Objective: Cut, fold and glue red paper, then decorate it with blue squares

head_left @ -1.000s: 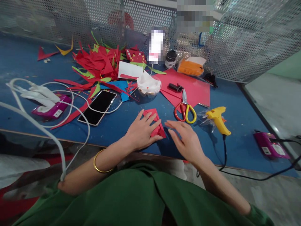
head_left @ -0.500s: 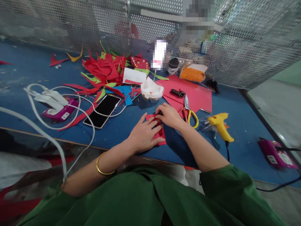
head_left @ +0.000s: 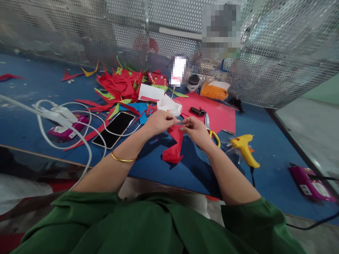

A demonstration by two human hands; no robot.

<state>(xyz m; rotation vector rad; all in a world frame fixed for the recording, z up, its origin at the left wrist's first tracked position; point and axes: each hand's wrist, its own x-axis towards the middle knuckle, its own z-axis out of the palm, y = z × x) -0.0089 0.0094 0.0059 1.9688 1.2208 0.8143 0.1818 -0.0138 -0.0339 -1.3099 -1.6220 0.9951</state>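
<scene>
A folded red paper piece [head_left: 173,151] hangs over the blue table, its upper end between my two hands. My left hand [head_left: 161,122] pinches the paper's top edge from the left. On the right, my right hand [head_left: 195,130] has thumb and fingers closed on its upper right corner. The paper's lower part is bent and creased. Just beyond my hands sits a white-lined bowl [head_left: 169,105]. Scissors with yellow handles [head_left: 207,121] lie on red sheets [head_left: 222,113], partly behind my right hand.
A black phone [head_left: 115,129], white cables and a purple power strip [head_left: 70,128] lie left. Red and green scraps [head_left: 120,84] are piled behind. A yellow glue gun [head_left: 245,148] and another purple strip [head_left: 311,183] are right. Mesh [head_left: 174,21] stands behind the table.
Both hands have moved up and away from the table's front edge. The red paper, earlier flat under my fingers, is now lifted and unfolded lengthwise, hanging from my fingertips.
</scene>
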